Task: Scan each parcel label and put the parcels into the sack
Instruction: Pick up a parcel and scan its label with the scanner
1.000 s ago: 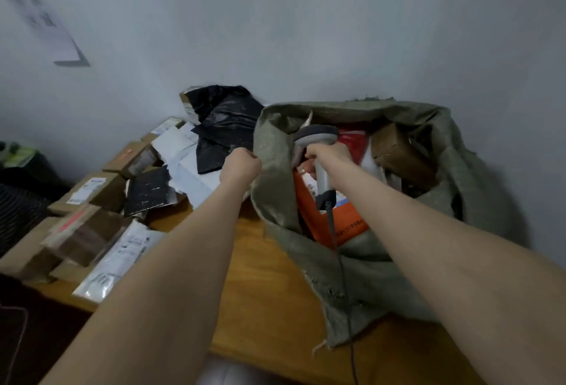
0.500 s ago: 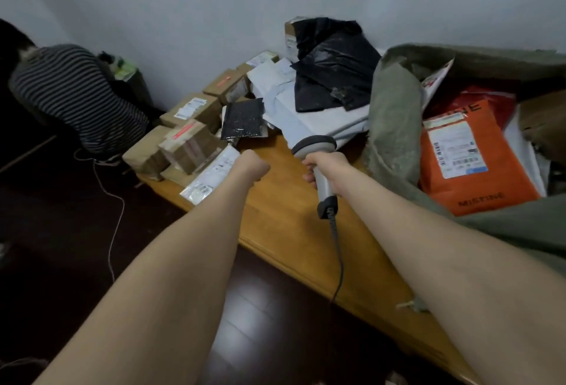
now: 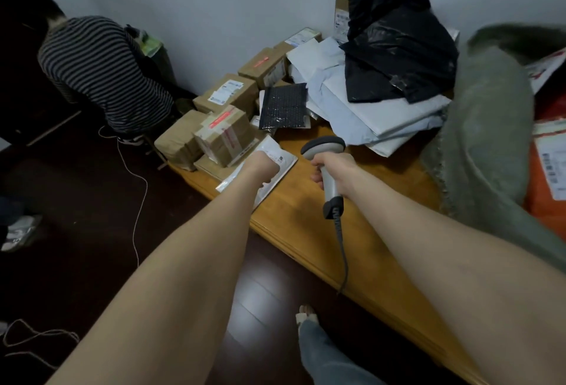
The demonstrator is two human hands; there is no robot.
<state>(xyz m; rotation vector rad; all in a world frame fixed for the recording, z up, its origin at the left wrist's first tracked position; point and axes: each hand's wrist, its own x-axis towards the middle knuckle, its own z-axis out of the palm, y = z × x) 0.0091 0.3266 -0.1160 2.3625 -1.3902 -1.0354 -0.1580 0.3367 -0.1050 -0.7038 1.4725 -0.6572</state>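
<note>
R hand (image 3: pixel 335 167) grips 1 barcode scanner (image 3: pixel 323 146) over table (image 3: pixel 306 222). L hand (image 3: pixel 262 167) on 1 white mailer (image 3: pixel 283 159), fingers hidden, grip unclear. Behind: ≥5 brown cartons (image 3: pixel 226 136), 1 black bubble mailer (image 3: pixel 283 106), 1 black bag (image 3: pixel 398 44). 1 green sack (image 3: pixel 484 127) far right, 1 orange parcel (image 3: pixel 542 210) inside.

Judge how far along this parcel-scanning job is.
Done: an orange plastic mailer lies in the green woven sack. In hand: the right hand holds the grey handheld scanner; the left hand touches a flat white pouch. Left: brown cardboard boxes, grey mailers.
</note>
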